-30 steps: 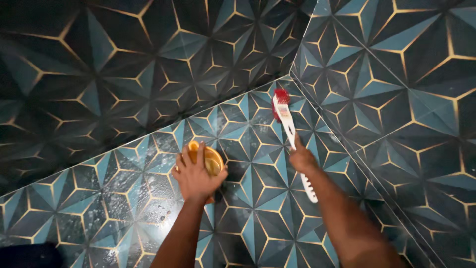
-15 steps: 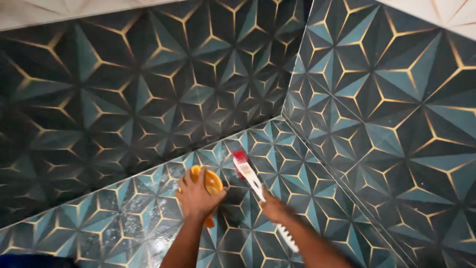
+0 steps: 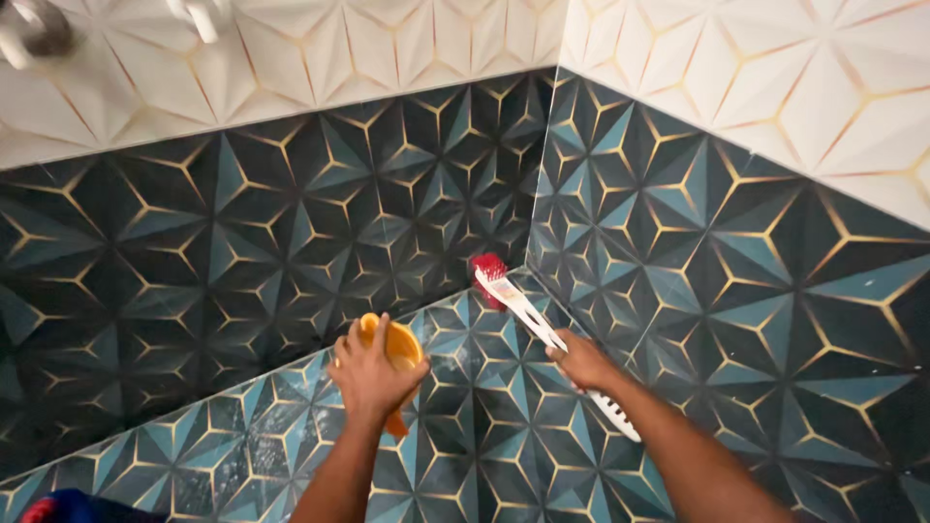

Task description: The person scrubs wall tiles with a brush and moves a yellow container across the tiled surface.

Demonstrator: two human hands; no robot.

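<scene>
The floor (image 3: 504,455) has blue tiles with gold lines, and dark tiled walls (image 3: 242,223) meet in a corner. The right hand (image 3: 581,360) grips a long white brush (image 3: 542,334); its red bristles sit on the floor right in the corner. The left hand (image 3: 370,376) is wrapped around a small orange cup (image 3: 399,351) above the floor

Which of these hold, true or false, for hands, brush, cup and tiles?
1. The right hand grips the white brush by its handle. True.
2. The brush's red bristles sit near the corner where the walls meet. True.
3. The left hand is empty. False: it holds an orange cup.
4. The upper wall tiles are dark. False: they are white with gold lines.
5. The floor tiles are teal.
True.
</scene>
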